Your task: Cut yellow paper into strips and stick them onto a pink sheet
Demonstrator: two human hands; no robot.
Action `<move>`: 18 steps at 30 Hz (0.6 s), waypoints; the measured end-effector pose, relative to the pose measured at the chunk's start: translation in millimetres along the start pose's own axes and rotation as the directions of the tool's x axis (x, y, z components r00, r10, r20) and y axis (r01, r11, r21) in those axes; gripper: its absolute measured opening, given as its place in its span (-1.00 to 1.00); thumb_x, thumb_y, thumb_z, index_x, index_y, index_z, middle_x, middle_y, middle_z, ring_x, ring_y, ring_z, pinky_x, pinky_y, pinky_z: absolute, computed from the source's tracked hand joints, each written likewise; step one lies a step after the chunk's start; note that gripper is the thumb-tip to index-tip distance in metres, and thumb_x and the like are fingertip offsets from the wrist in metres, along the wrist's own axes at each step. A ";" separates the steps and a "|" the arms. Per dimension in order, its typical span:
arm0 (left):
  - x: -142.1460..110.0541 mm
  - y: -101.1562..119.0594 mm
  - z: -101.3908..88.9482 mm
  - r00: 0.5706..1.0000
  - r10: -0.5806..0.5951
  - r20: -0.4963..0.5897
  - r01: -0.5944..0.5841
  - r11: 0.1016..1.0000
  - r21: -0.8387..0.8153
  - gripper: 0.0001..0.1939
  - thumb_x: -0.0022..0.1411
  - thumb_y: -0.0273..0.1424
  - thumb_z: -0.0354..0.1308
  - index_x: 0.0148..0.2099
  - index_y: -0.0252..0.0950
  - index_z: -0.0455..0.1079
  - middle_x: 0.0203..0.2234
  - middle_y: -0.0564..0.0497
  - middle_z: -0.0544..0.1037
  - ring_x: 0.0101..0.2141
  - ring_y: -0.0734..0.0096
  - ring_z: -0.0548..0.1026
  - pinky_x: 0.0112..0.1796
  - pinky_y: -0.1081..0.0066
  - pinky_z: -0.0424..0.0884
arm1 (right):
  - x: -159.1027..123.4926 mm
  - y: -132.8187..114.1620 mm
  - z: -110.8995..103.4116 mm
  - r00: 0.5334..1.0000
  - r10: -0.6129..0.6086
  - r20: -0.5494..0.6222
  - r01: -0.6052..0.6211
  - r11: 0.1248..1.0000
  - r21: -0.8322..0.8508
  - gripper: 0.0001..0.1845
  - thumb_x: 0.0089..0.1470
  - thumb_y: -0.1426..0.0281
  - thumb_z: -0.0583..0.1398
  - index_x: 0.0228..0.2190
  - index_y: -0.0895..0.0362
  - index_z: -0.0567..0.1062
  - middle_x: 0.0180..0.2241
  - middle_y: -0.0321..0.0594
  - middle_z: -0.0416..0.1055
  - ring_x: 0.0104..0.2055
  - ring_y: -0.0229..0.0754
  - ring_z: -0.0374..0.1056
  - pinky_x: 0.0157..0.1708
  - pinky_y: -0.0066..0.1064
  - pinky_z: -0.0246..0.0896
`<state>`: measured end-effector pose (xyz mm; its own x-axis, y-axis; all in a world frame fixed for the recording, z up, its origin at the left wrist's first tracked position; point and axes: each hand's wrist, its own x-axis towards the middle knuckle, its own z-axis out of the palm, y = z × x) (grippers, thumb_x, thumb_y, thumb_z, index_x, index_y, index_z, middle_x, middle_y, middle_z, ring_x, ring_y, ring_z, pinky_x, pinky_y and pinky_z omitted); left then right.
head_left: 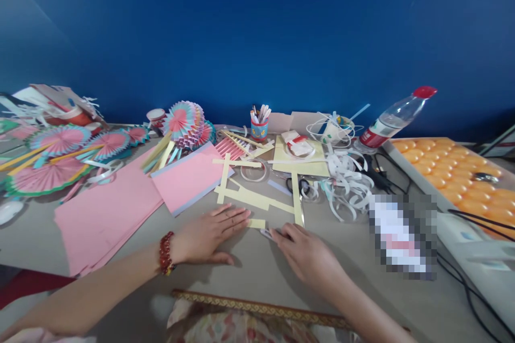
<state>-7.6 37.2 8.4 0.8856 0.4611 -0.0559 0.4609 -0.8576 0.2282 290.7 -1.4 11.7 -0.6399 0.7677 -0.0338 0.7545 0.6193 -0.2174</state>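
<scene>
Short, pale-yellow paper strip (257, 223) is lying at fingertips of our flat, unclenched left hand (209, 233); our right hand (302, 251) is grasping whitish tool (266, 233).

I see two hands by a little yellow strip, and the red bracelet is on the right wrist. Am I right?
Not quite: the head view shows the red bracelet on the left wrist, not the right. The left hand and right hand are by the little yellow strip.
</scene>
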 end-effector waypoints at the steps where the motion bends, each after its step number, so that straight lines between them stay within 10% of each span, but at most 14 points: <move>1: -1.3 -0.3 0.6 1.000 0.002 0.003 -0.002 1.000 0.002 -0.10 0.37 0.07 -0.06 0.48 -0.26 -0.39 0.41 -0.13 -0.12 0.37 0.11 -0.06 0.34 0.12 -0.25 | 0.2 -0.5 -0.5 1.000 -0.003 0.002 0.003 1.000 -0.011 -0.55 0.17 0.60 0.08 0.08 0.19 0.44 -0.24 -0.07 0.39 -0.25 -0.10 0.33 -0.29 -0.35 0.24; 18: -2.2 -0.9 1.3 0.999 0.002 0.034 -0.002 1.000 -0.012 -0.06 0.35 0.11 -0.08 0.47 -0.29 -0.44 0.41 -0.15 -0.17 0.38 0.13 -0.13 0.33 0.13 -0.32 | 9.4 -14.7 5.5 1.000 -0.021 0.008 0.022 0.999 -0.050 -0.51 0.14 0.60 0.10 0.11 0.20 0.41 -0.18 -0.04 0.42 -0.19 -0.07 0.33 -0.27 -0.34 0.24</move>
<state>-9.8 36.6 7.1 0.8880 0.4511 -0.0888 0.4586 -0.8556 0.2402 272.8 -4.2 9.3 -0.6569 0.7531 -0.0365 0.7467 0.6432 -0.1695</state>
